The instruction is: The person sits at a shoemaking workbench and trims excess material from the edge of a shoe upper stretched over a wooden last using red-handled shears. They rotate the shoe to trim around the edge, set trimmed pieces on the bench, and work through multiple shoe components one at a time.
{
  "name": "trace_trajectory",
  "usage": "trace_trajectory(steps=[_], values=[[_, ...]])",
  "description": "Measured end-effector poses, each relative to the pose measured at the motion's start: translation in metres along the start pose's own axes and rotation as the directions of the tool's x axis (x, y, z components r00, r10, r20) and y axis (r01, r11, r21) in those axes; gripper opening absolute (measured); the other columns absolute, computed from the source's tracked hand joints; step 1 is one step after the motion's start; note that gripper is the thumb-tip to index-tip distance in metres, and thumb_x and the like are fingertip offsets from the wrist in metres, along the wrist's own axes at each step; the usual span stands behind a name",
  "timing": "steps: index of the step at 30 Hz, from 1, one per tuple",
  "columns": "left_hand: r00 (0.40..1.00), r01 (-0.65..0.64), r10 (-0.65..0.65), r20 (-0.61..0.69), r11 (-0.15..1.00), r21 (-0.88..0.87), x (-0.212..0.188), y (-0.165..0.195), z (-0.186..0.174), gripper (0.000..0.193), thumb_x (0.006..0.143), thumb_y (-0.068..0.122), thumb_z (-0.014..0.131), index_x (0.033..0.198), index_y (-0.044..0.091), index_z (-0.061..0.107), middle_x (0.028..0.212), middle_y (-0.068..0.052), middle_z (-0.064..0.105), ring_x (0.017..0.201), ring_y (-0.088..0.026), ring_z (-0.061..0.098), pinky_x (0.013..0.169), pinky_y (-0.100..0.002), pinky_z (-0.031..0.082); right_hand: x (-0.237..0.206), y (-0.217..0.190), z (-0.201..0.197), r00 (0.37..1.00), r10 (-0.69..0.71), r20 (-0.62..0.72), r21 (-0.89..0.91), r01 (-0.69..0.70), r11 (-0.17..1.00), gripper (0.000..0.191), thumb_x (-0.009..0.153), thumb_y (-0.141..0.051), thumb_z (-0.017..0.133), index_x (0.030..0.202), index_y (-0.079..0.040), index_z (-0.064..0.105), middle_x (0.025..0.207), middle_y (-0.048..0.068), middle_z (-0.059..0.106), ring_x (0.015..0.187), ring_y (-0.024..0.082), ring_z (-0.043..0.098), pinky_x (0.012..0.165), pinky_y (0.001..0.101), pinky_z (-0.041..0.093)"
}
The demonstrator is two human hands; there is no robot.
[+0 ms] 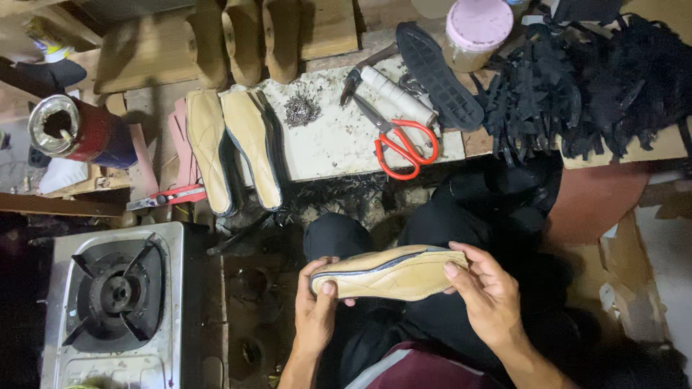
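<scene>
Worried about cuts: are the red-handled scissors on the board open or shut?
Shut: the red-handled scissors lie with blades together and the handle loops side by side.

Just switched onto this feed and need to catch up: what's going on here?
A seated person holds a tan shoe sole over their lap, the left hand gripping one end and the right hand the other. Two more tan soles lie on the low work board ahead, beside red-handled scissors and a black outsole. A gas stove sits unlit on the left.

White board [328, 140]: two soles [232, 148], red scissors [400, 144], tack pile [301, 109].
</scene>
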State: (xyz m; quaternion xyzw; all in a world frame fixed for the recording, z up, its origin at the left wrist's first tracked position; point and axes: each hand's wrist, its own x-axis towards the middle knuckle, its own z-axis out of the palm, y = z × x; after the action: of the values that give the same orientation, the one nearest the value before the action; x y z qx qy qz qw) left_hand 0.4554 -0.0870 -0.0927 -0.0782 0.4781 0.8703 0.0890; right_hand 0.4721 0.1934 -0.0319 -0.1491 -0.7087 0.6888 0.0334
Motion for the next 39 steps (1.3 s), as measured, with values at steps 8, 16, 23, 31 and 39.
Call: trace_trajectory(steps=[8,16,23,31,39], values=[[0.997,0.051,-0.041,-0.066,0.986,0.157,0.018,0.004,0.009,0.045,0.096,0.021,0.063,0.132,0.001,0.046,0.115,-0.019,0.067,0.079,-0.025,0.073,0.060,-0.033,0.060,0.033,0.015,-0.013,0.984,0.173,0.029,-0.061,-0.171,0.983,0.037,0.091,-0.010,0.069,0.124,0.005,0.065,0.102,0.014,0.077,0.079,0.016,0.070,0.064,0.0311,0.058],[0.982,0.174,-0.145,-0.119,0.942,0.287,0.052,0.011,0.016,0.046,0.097,0.023,0.062,0.134,0.003,0.045,0.090,-0.012,0.069,0.065,-0.017,0.068,0.056,-0.029,0.056,0.097,-0.054,0.043,0.941,-0.265,0.208,-0.585,0.337,0.737,0.029,0.087,-0.016,0.072,0.114,-0.004,0.071,0.103,0.010,0.073,0.084,0.020,0.073,0.073,0.0315,0.057],[0.988,0.142,-0.117,-0.100,0.943,0.300,0.053,0.021,0.022,0.044,0.099,0.024,0.062,0.132,0.000,0.046,0.086,-0.009,0.068,0.063,-0.015,0.066,0.056,-0.028,0.056,0.203,-0.081,0.163,0.666,-0.607,0.434,-0.427,0.745,0.512,0.016,0.094,-0.014,0.068,0.106,-0.004,0.073,0.100,0.015,0.072,0.091,0.035,0.070,0.078,0.0422,0.055],[0.983,0.155,-0.110,-0.148,0.931,0.331,0.052,0.040,0.021,0.042,0.097,0.021,0.064,0.131,0.000,0.049,0.083,-0.008,0.069,0.062,-0.013,0.066,0.055,-0.027,0.056,0.268,-0.070,0.242,0.652,-0.596,0.468,-0.545,0.744,0.386,0.016,0.088,-0.015,0.072,0.101,-0.007,0.076,0.097,0.016,0.069,0.085,0.039,0.067,0.074,0.0482,0.053],[0.975,0.211,-0.170,-0.144,0.913,0.350,0.055,0.054,0.019,0.044,0.098,0.024,0.063,0.131,-0.001,0.050,0.084,-0.010,0.071,0.064,-0.013,0.068,0.056,-0.026,0.056,0.286,-0.060,0.258,0.835,-0.338,0.433,-0.576,0.545,0.608,0.014,0.097,-0.020,0.067,0.097,-0.009,0.075,0.099,0.007,0.073,0.083,0.025,0.070,0.072,0.0408,0.056]])
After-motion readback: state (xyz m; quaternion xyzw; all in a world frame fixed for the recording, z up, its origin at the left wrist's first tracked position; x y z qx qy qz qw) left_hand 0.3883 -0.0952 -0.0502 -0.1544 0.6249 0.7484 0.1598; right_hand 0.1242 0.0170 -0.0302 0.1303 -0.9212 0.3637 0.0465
